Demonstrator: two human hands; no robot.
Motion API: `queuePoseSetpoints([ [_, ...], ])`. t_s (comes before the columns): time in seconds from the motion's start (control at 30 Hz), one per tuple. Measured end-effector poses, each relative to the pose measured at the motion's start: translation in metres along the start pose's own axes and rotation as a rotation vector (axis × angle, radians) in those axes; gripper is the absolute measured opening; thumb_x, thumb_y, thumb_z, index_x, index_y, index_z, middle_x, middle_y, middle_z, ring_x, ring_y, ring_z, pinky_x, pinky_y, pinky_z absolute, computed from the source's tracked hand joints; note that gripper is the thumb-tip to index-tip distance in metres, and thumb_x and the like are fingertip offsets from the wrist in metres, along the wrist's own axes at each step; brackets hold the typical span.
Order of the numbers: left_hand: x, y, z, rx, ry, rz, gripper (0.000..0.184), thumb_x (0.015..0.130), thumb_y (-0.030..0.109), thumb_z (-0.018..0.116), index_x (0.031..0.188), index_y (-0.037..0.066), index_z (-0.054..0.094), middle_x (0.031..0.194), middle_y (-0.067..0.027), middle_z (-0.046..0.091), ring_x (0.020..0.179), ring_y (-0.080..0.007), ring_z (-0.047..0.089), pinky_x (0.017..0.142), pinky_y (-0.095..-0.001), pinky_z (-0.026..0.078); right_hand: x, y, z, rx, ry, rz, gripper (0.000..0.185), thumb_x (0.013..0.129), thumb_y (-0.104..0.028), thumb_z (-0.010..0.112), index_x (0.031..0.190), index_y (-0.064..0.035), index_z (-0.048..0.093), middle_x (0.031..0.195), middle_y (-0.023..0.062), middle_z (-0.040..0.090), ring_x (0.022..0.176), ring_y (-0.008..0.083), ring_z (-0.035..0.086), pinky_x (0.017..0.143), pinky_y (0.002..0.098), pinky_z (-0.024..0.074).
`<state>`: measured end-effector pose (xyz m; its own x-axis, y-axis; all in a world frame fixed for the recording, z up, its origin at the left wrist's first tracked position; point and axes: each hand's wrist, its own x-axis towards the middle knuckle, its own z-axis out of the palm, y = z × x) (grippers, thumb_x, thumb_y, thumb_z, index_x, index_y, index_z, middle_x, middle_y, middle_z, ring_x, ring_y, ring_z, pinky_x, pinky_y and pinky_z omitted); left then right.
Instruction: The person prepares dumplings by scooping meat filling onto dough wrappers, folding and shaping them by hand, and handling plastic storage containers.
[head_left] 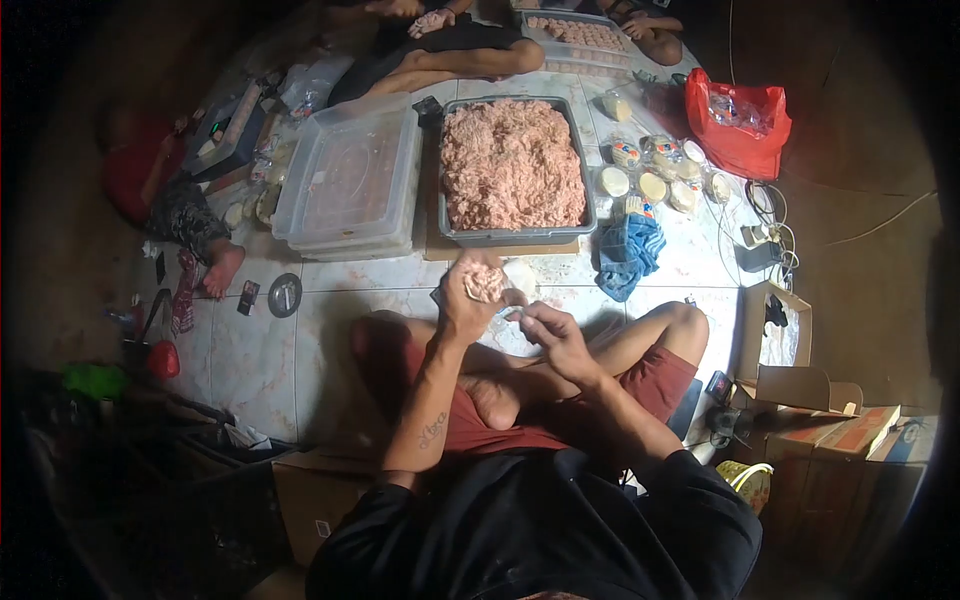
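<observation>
My left hand (460, 315) is closed around a lump of pink minced meat (484, 283), held up above my crossed legs. Close by on the right, my right hand (556, 342) pinches a small thin tool (514, 312) whose tip points toward the meat; its exact kind is too small to make out. Just beyond both hands stands a grey tub (520, 238) heaped with minced meat (515, 165). A pale round disc (521, 277) lies on the floor behind the hands, partly hidden by them.
Clear plastic boxes (345, 180) are stacked left of the tub. To the right lie a blue cloth (630, 255), several round pale stacks (653, 187) and a red bag (738, 130). Other people sit at the far side and left. An opened cardboard box (752, 330) stands right.
</observation>
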<state>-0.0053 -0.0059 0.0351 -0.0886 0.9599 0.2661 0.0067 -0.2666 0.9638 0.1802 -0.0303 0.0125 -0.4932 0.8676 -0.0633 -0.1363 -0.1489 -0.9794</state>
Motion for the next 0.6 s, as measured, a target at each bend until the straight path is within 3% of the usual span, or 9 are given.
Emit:
queuePoseSetpoints([
  [0.07,-0.002,-0.002,0.005,0.221,-0.050,0.035,0.039,0.072,-0.004,0.085,0.093,0.004,0.054,0.079,0.0003,0.059,0.073,-0.0078,0.059,0.067,-0.0253,0.053,0.004,-0.004,0.004,-0.205,0.075,-0.124,0.016,0.101,-0.009,0.056,0.110,-0.0018,0.067,0.082,0.0004,0.051,0.077,0.0113,0.047,0.070,0.0273,0.0419],
  [0.13,0.003,-0.005,0.009,0.368,0.157,-0.007,0.044,0.070,0.003,0.089,0.100,0.001,0.057,0.082,-0.0008,0.061,0.076,-0.0092,0.060,0.073,-0.0252,0.054,0.012,-0.012,0.005,-0.620,0.197,-0.382,0.015,0.098,-0.005,0.059,0.109,0.0015,0.066,0.085,0.0108,0.059,0.081,0.0199,0.056,0.075,0.0338,0.0466],
  [0.17,0.002,-0.005,0.005,0.370,0.163,-0.010,0.044,0.070,0.003,0.089,0.100,0.001,0.057,0.082,-0.0008,0.061,0.076,-0.0092,0.060,0.073,-0.0252,0.054,0.008,-0.016,0.003,-0.611,0.225,-0.279,0.014,0.097,-0.006,0.059,0.107,0.0016,0.067,0.089,0.0154,0.062,0.085,0.0229,0.059,0.077,0.0352,0.0474],
  [0.23,0.004,0.008,-0.006,0.048,0.150,0.000,0.051,0.068,0.017,0.093,0.104,0.001,0.061,0.087,-0.0019,0.064,0.077,-0.0099,0.059,0.073,-0.0255,0.053,-0.002,-0.009,-0.009,-0.335,0.224,-0.104,0.016,0.100,-0.009,0.057,0.108,0.0002,0.068,0.083,0.0054,0.057,0.079,0.0151,0.053,0.073,0.0304,0.0451],
  [0.27,0.002,0.014,-0.012,0.018,0.153,-0.030,0.056,0.068,0.015,0.092,0.112,-0.001,0.061,0.092,-0.0040,0.066,0.082,-0.0108,0.061,0.077,-0.0258,0.054,-0.008,-0.020,-0.011,-0.302,0.191,-0.030,0.017,0.101,-0.011,0.056,0.109,-0.0006,0.068,0.081,0.0012,0.055,0.076,0.0114,0.050,0.070,0.0277,0.0432],
  [0.37,0.002,0.022,-0.018,-0.068,0.046,-0.149,0.056,0.066,0.015,0.094,0.108,-0.001,0.061,0.091,-0.0033,0.066,0.083,-0.0094,0.061,0.076,-0.0249,0.053,-0.017,-0.012,-0.014,0.018,0.056,0.108,0.019,0.103,-0.014,0.055,0.109,-0.0022,0.069,0.079,-0.0045,0.048,0.072,0.0060,0.041,0.066,0.0223,0.0365],
  [0.47,0.002,-0.010,-0.020,-0.007,-0.053,-0.044,0.051,0.070,0.007,0.090,0.108,0.000,0.058,0.088,-0.0019,0.063,0.076,-0.0109,0.064,0.071,-0.0244,0.057,-0.015,-0.005,0.001,0.135,0.018,0.046,0.019,0.104,-0.015,0.055,0.109,-0.0036,0.069,0.078,-0.0058,0.046,0.071,0.0043,0.036,0.063,0.0198,0.0315],
  [0.53,0.000,-0.012,-0.005,0.028,0.027,-0.021,0.045,0.069,0.011,0.091,0.099,0.002,0.059,0.080,-0.0006,0.061,0.067,-0.0107,0.060,0.062,-0.0249,0.054,-0.006,0.008,0.016,0.145,0.026,0.036,0.020,0.104,-0.013,0.053,0.109,-0.0007,0.068,0.078,-0.0026,0.050,0.071,0.0068,0.042,0.063,0.0248,0.0362],
  [0.6,-0.002,0.006,0.012,0.346,0.070,0.123,0.047,0.065,0.024,0.095,0.091,0.004,0.061,0.070,0.0013,0.058,0.060,-0.0104,0.055,0.054,-0.0267,0.048,0.011,0.019,0.036,-0.355,0.317,-0.511,0.018,0.100,-0.007,0.055,0.111,0.0024,0.065,0.084,0.0086,0.059,0.075,0.0188,0.056,0.066,0.0309,0.0435],
])
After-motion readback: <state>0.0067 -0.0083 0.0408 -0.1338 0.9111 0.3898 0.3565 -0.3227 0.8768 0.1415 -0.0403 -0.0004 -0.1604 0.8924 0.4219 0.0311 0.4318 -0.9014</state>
